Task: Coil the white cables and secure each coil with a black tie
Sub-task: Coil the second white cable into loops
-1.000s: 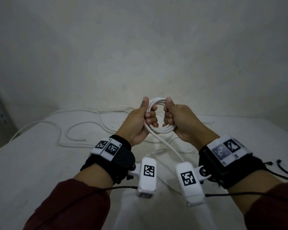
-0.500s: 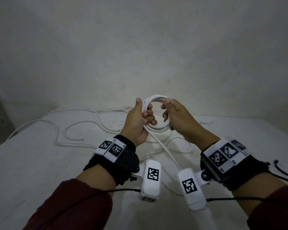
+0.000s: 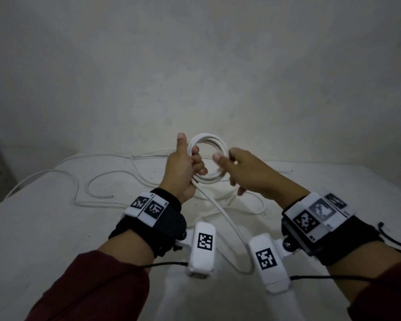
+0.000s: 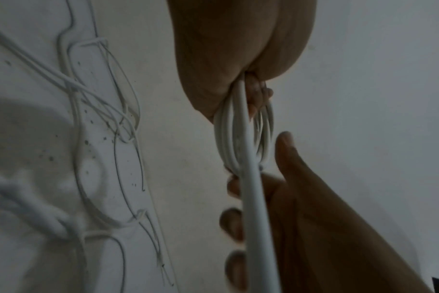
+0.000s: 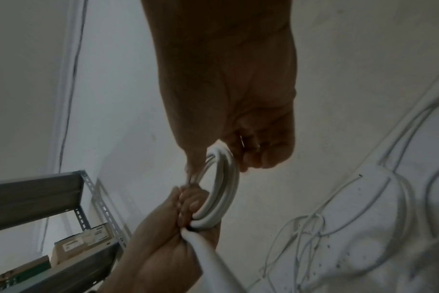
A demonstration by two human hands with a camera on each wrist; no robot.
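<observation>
- The white cable coil (image 3: 207, 158) is held up in the air above the tabletop (image 3: 56, 228), at the middle of the head view, several loops bunched into one ring standing roughly upright.
- The left hand (image 3: 183, 172) grips the coil at its 9 o'clock side — fingers (image 3: 198, 158) curled through the ring, thumb pointing up toward 12 o'clock beside it.
- The right hand (image 3: 243, 172) is at the coil's 3 o'clock side; its thumb and fingers close on the loops there, which the right wrist view shows as a pinch on the bundle (image 5: 223, 178).
- A free length of the same cable (image 3: 227, 218) leaves the coil at about 7 o'clock under the left hand, runs down between the two wrists and bends into a loop near the wrist cameras.
- In the left wrist view this free length (image 4: 251, 178) crosses in front of the coil (image 4: 228, 138), with the right hand's fingers (image 4: 234, 222) behind it.
- Loose white cables (image 3: 97, 181) lie sprawled on the tabletop from 9 to 11 o'clock of the hands — curved runs, one with a free end.
- More thin cable (image 3: 252, 205) lies on the tabletop under the right hand.
- A metal shelf rack (image 5: 63, 198) with boxes on it shows at 8 o'clock in the right wrist view.
- Dark red sleeves (image 3: 90, 286) cover both forearms.
</observation>
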